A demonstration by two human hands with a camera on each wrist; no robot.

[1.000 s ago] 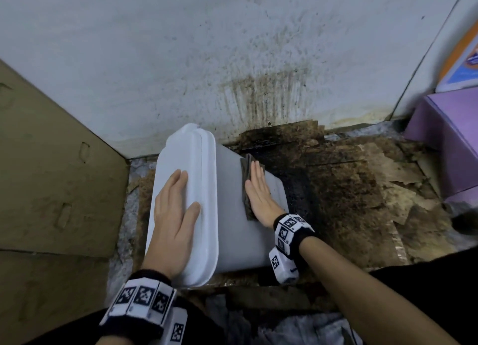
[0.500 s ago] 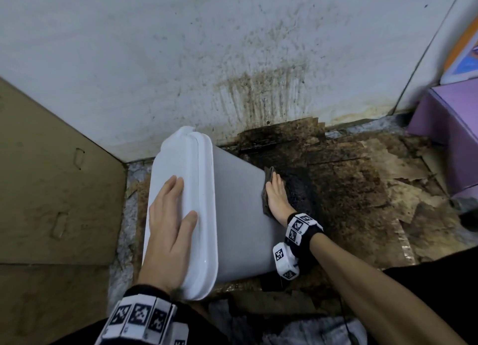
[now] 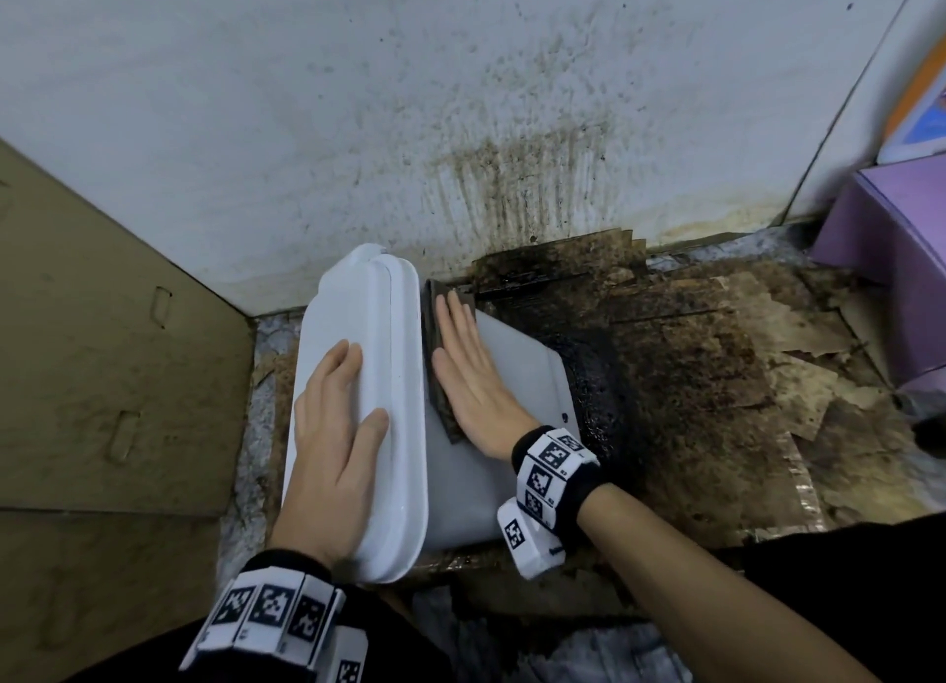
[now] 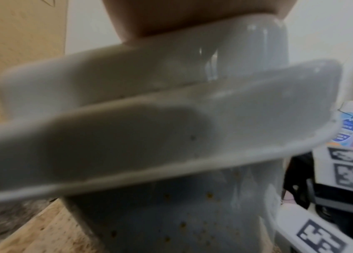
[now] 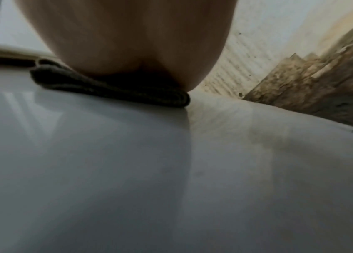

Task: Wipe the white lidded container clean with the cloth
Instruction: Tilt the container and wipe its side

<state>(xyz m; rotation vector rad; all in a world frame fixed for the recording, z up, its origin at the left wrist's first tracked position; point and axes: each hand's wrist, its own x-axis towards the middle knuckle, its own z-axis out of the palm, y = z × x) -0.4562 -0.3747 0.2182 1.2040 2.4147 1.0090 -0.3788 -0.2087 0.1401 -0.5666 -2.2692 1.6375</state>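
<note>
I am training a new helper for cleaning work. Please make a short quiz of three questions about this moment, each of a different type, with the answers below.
1. True or false: the left hand rests flat on the lid of the white lidded container.
2. Multiple choice: where is the cloth now? A) on the floor. B) under the right hand, on the container's side next to the lid. C) hanging on the wall.
3. Fill in: the floor covering to the right of the container is stained dark ____.

Key: 1 true. 2 B. 3 brown.
</note>
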